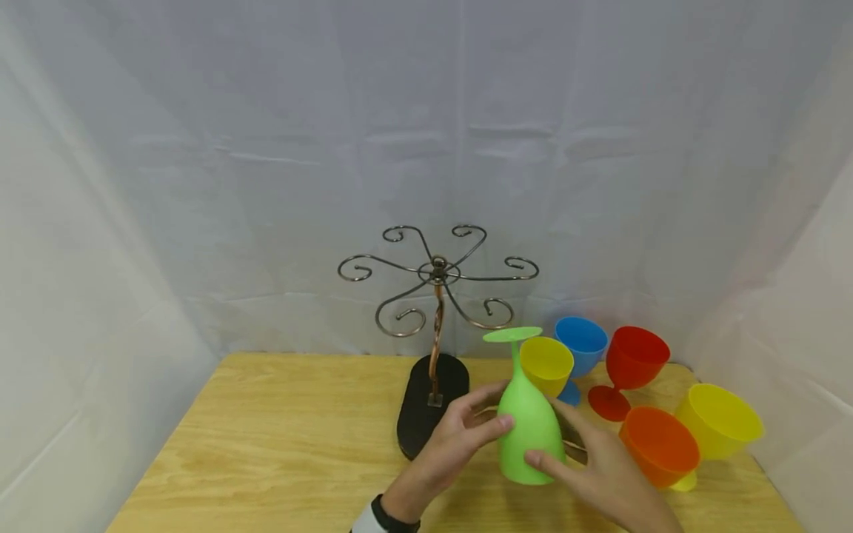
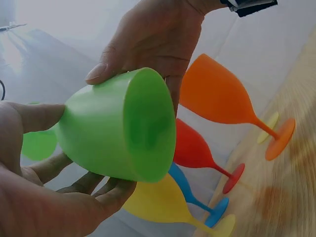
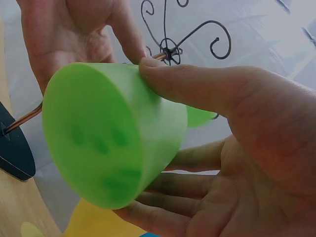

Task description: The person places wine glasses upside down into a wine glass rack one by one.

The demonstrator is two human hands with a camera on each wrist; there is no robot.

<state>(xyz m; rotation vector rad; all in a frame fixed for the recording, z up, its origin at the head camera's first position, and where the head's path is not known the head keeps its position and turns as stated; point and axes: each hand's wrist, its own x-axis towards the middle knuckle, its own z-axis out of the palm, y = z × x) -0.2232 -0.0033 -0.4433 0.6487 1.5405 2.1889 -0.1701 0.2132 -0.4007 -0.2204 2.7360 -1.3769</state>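
Both hands hold a green plastic goblet (image 1: 531,433) upside down, its round foot uppermost and its mouth facing down. On the left side of the bowl, my left hand (image 1: 460,437) grips with thumb and fingers. My right hand (image 1: 603,463) holds the bowl from the other side, thumb in front and fingers behind. The left wrist view shows the goblet's open mouth (image 2: 149,126) between the two hands. In the right wrist view, the fingers show as dark shadows through the green bowl (image 3: 94,138).
A metal rack (image 1: 438,326) with several curled arms stands on a black base (image 1: 416,422) left of the goblet. Upright goblets crowd the right: yellow (image 1: 546,366), blue (image 1: 582,344), red (image 1: 637,357), orange (image 1: 660,446) and another yellow (image 1: 723,422). White cloth surrounds the wooden table (image 1: 280,437).
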